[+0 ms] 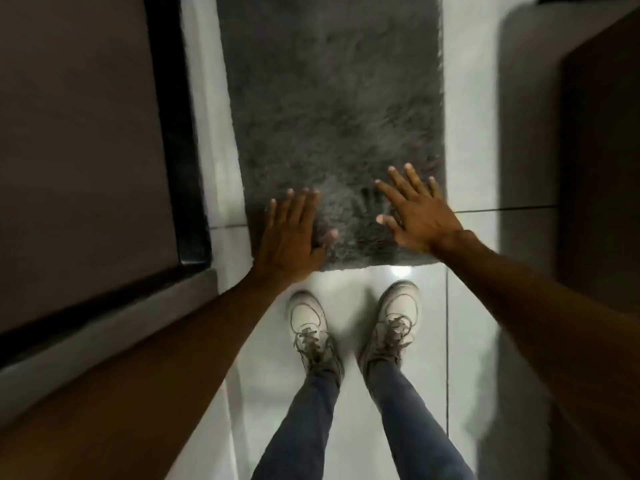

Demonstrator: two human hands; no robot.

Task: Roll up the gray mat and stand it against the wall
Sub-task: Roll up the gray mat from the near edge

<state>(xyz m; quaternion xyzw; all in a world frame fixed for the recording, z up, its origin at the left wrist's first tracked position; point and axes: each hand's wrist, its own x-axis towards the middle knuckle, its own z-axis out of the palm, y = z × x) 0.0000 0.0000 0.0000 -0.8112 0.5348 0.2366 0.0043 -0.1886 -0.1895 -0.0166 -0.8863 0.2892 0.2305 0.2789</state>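
Note:
The gray shaggy mat point(332, 109) lies flat and unrolled on the white tiled floor, running away from me. My left hand point(292, 233) hovers over its near left corner, fingers spread, palm down. My right hand point(417, 211) is over the near right part of the mat, fingers apart as well. Neither hand holds anything. Whether the palms touch the pile I cannot tell. My two feet in pale sneakers point(353, 323) stand just short of the mat's near edge.
A dark bed or platform with a black frame point(173, 133) runs along the left of the mat. Dark wooden furniture point(599, 150) stands at the right. White floor tiles point(471, 133) flank the mat on both sides.

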